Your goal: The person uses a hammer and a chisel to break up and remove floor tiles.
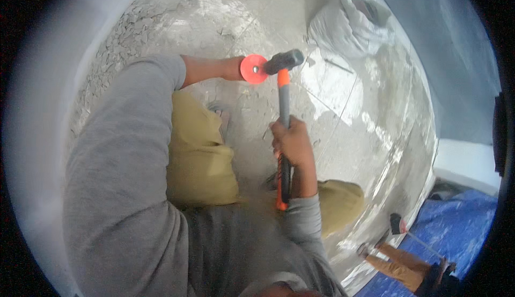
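My right hand (pixel 293 141) grips the grey and orange handle of a club hammer (pixel 284 95) midway along its length. The dark hammer head (pixel 287 61) is beside the round red guard (pixel 249 77) of a chisel; whether they touch, I cannot tell. A small metal struck end (pixel 255 69) shows in the middle of that guard. My left hand (pixel 234 68) is behind the guard and appears to hold the chisel, though its fingers and the chisel's shank are hidden. Below both tools lies a dusty, scraped floor (pixel 257 136).
Broken chips (pixel 132 29) cover the floor along the left wall. A whitish sack (pixel 342 27) stands at the upper right, near a thin dark bar (pixel 338 66). At lower right, another person (pixel 398 271) stands near a blue tarp (pixel 454 224) with a long-handled tool (pixel 424 244).
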`<state>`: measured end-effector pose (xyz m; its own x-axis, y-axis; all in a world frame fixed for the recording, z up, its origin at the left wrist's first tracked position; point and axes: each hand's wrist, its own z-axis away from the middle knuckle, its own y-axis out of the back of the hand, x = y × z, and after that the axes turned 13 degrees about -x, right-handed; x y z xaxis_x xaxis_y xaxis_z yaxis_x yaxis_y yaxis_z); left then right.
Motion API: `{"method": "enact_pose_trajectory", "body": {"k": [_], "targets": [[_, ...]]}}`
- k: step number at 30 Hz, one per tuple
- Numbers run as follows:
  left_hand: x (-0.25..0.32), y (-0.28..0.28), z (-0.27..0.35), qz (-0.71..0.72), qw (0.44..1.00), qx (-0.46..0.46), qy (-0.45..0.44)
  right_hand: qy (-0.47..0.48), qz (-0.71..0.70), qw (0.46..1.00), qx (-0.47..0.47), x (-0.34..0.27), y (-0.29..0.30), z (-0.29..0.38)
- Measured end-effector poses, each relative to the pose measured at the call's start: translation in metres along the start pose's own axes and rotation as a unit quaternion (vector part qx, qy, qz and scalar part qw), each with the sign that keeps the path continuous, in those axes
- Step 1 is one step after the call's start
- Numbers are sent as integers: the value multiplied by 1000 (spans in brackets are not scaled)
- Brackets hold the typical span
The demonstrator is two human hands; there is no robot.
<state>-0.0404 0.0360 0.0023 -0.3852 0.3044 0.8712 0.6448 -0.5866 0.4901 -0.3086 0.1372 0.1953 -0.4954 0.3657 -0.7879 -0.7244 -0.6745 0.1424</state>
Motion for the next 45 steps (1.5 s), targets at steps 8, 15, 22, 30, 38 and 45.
{"method": "enact_pose_trajectory", "body": {"k": [8,15,22,30,38,45], "targets": [[-32,33,-16,-83,988,48,120,108,-106,984,96,-25,34,46],[-10,52,-10,-25,983,147,102,94,-164,978,92,-5,30,50],[-46,26,-26,-79,991,96,56,102,-151,981,72,-15,24,49],[-64,16,-26,-106,992,37,55,327,-46,928,175,-117,39,86],[-37,19,-19,-42,999,8,1,487,-109,852,157,-170,51,64],[15,23,-18,29,998,-59,2,-10,50,999,4,5,1,-33]]}}
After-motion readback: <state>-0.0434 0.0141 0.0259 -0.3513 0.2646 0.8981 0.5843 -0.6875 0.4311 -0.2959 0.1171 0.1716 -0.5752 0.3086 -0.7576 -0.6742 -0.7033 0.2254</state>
